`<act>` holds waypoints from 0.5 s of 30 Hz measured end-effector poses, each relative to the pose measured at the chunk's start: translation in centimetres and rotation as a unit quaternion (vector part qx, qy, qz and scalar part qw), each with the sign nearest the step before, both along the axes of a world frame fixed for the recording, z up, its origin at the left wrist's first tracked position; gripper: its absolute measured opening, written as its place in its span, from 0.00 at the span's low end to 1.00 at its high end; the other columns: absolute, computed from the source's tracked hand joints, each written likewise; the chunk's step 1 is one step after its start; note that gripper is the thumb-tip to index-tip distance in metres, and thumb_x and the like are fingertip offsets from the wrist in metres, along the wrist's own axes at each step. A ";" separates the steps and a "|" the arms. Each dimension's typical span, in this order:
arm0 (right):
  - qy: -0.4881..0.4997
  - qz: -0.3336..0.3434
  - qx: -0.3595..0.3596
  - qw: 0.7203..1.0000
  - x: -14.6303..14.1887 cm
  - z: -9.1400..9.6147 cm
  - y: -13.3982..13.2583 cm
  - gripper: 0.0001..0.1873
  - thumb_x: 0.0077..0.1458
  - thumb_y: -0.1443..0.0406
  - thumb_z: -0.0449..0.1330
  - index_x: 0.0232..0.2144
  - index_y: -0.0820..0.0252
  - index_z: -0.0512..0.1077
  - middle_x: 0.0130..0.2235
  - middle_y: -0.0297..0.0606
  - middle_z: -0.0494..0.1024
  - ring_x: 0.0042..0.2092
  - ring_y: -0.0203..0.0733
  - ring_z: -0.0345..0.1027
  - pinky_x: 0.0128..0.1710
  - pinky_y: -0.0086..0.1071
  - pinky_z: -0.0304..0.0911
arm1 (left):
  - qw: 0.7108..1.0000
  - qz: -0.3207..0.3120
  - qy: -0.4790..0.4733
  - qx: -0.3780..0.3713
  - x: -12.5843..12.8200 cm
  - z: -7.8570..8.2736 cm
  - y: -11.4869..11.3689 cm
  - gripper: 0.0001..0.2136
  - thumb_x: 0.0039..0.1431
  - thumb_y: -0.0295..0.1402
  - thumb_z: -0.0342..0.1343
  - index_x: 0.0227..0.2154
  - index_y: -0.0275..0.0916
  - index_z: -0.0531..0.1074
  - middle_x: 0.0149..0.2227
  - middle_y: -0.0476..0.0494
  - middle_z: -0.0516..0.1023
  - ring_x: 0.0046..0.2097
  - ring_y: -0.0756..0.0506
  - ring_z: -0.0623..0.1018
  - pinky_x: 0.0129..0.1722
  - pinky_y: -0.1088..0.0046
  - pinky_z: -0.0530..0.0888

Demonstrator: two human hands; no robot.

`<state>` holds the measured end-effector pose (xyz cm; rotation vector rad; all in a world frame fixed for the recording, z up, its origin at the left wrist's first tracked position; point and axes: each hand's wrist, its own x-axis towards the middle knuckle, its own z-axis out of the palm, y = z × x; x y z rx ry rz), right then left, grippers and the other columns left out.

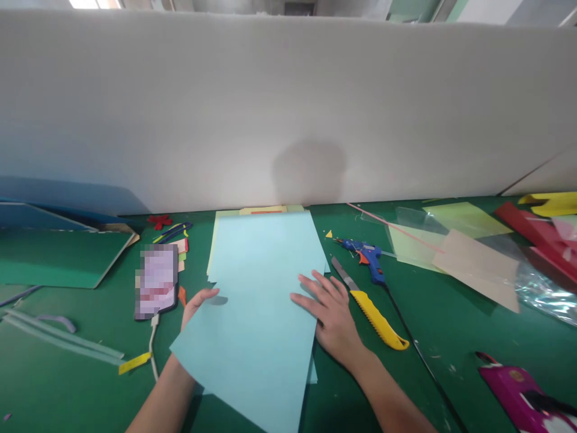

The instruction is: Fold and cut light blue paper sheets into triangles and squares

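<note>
A stack of light blue paper sheets [265, 252] lies on the green table [442, 319] in front of me. The top light blue sheet [252, 349] is lifted and turned askew. My left hand [197, 305] grips its left edge, thumb on top and fingers hidden under the paper. My right hand [329, 313] lies flat with fingers spread on the right edge of the sheets, pressing them down.
A yellow utility knife [372, 313] and a blue glue gun [366, 255] lie just right of my right hand. A phone [155, 281] on a cable sits left. Coloured paper sheets [469, 252], a red box [541, 240], a magenta item [523, 397] and a white partition [288, 108] surround.
</note>
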<state>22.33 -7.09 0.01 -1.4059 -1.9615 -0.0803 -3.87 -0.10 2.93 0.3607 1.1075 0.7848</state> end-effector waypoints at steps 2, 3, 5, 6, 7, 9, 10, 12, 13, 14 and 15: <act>-0.001 0.042 -0.019 0.999 -0.2 -0.1 -0.3 0.24 0.54 0.75 0.52 0.46 0.44 0.73 0.56 0.33 0.72 0.61 0.46 0.57 0.58 0.48 0.48 | 0.999 -0.017 -0.009 -0.048 0.2 0.3 0.0 0.08 0.47 0.31 0.57 0.29 0.34 0.77 0.16 0.48 0.76 0.20 0.44 0.76 0.21 0.71 0.72; 0.003 0.062 -0.026 0.998 -0.3 -0.2 -0.4 0.22 0.55 0.73 0.53 0.46 0.43 0.73 0.56 0.32 0.72 0.61 0.45 0.57 0.59 0.48 0.47 | 0.998 -0.022 -0.021 -0.055 0.3 0.4 -0.1 0.08 0.47 0.31 0.57 0.29 0.34 0.77 0.16 0.48 0.76 0.20 0.43 0.77 0.20 0.71 0.72; 0.019 0.098 -0.031 0.995 -0.3 -0.3 -0.4 0.19 0.56 0.71 0.54 0.44 0.43 0.74 0.55 0.31 0.73 0.62 0.45 0.57 0.60 0.48 0.45 | 0.998 -0.023 -0.048 -0.045 0.4 0.2 -0.1 0.08 0.47 0.30 0.57 0.29 0.33 0.77 0.16 0.47 0.76 0.19 0.43 0.77 0.20 0.71 0.72; 0.032 0.111 -0.030 0.993 -0.2 -0.3 -0.4 0.17 0.57 0.70 0.54 0.42 0.43 0.75 0.54 0.31 0.74 0.61 0.44 0.57 0.60 0.48 0.44 | 0.997 -0.020 -0.060 -0.035 0.5 0.2 0.0 0.09 0.47 0.31 0.57 0.30 0.33 0.78 0.16 0.47 0.76 0.20 0.43 0.77 0.20 0.71 0.72; 0.048 0.120 -0.030 0.991 -0.1 -0.4 -0.3 0.15 0.58 0.69 0.54 0.41 0.44 0.75 0.53 0.32 0.75 0.61 0.45 0.57 0.60 0.48 0.44 | 0.997 -0.014 -0.067 -0.024 0.5 0.1 0.1 0.10 0.47 0.31 0.57 0.32 0.33 0.78 0.17 0.46 0.77 0.20 0.43 0.77 0.21 0.71 0.73; 0.084 0.129 -0.032 0.988 0.2 -0.5 -0.1 0.11 0.60 0.65 0.55 0.38 0.46 0.77 0.51 0.33 0.76 0.61 0.45 0.58 0.60 0.49 0.43 | 0.998 0.002 -0.068 -0.008 0.7 0.1 0.4 0.12 0.48 0.32 0.57 0.36 0.32 0.78 0.22 0.44 0.80 0.23 0.42 0.79 0.22 0.71 0.74; 0.100 0.131 -0.035 0.986 0.4 -0.5 -0.1 0.10 0.60 0.62 0.56 0.37 0.46 0.77 0.50 0.34 0.77 0.61 0.46 0.58 0.60 0.49 0.43 | 0.998 0.015 -0.062 0.004 0.8 0.3 0.5 0.13 0.48 0.31 0.57 0.38 0.32 0.77 0.24 0.43 0.81 0.25 0.41 0.80 0.23 0.71 0.75; 0.121 0.138 -0.050 0.982 0.9 -0.4 0.0 0.09 0.59 0.57 0.57 0.35 0.45 0.78 0.49 0.35 0.78 0.61 0.48 0.58 0.60 0.51 0.42 | 0.999 0.034 -0.034 0.019 1.2 0.7 0.6 0.16 0.48 0.28 0.58 0.43 0.31 0.75 0.26 0.41 0.82 0.25 0.42 0.80 0.23 0.72 0.75; 0.124 0.142 -0.061 0.980 1.1 -0.3 0.0 0.10 0.58 0.54 0.57 0.35 0.45 0.78 0.49 0.35 0.78 0.61 0.49 0.58 0.60 0.52 0.41 | 1.000 0.014 -0.025 0.012 1.5 0.9 0.5 0.19 0.48 0.26 0.59 0.46 0.31 0.74 0.29 0.40 0.82 0.26 0.42 0.81 0.24 0.72 0.76; 0.122 0.145 -0.073 0.979 1.3 -0.2 -0.1 0.10 0.58 0.53 0.58 0.35 0.44 0.78 0.49 0.36 0.78 0.61 0.49 0.57 0.60 0.53 0.41 | 1.000 -0.011 -0.015 0.010 1.7 1.1 0.4 0.22 0.47 0.24 0.59 0.49 0.31 0.72 0.30 0.40 0.82 0.26 0.42 0.81 0.24 0.72 0.76; 0.117 0.146 -0.084 0.979 1.5 -0.1 -0.1 0.11 0.57 0.52 0.58 0.35 0.44 0.78 0.49 0.36 0.77 0.61 0.50 0.57 0.60 0.54 0.40 | 0.999 -0.035 -0.012 0.025 2.0 1.3 0.2 0.26 0.45 0.21 0.59 0.52 0.33 0.69 0.32 0.39 0.82 0.26 0.42 0.81 0.25 0.72 0.76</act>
